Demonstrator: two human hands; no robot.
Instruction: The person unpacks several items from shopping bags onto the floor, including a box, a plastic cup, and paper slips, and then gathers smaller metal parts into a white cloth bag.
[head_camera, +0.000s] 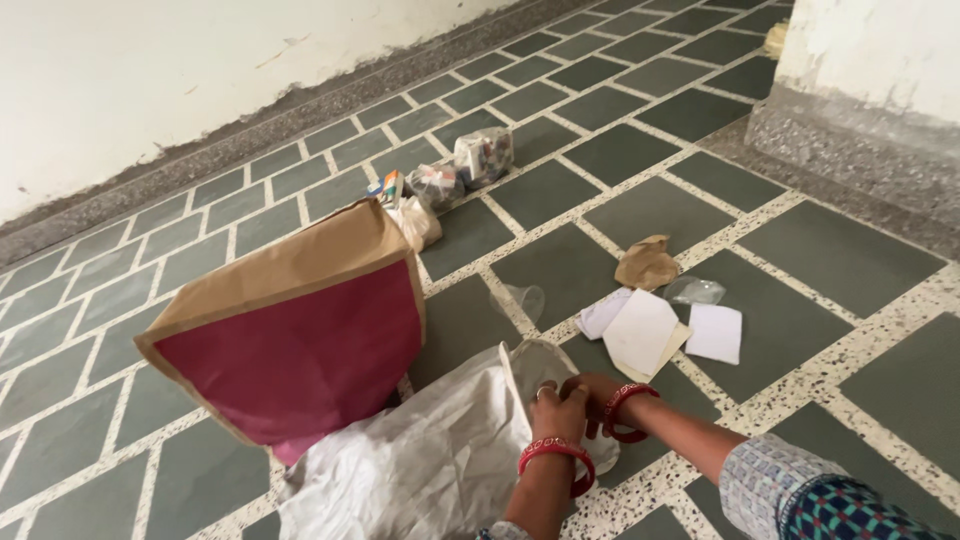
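Observation:
Both my hands sit together at the mouth of a crumpled white sack (420, 460) lying on the tiled floor. My left hand (557, 412), with a ring and red bangles at the wrist, pinches the sack's open edge. My right hand (598, 392), also with red bangles, grips the same edge just beside it. A large red and brown paper bag (300, 330) stands tilted right behind the sack, to the left of my hands.
White paper pieces (645, 330) and a crumpled brown paper (647, 265) lie to the right, with clear plastic wrappers (695, 291) and a clear cup (523, 300). Small plastic-wrapped packs (483, 156) sit farther back. A wall base runs along the left, a pillar base (850, 150) at right.

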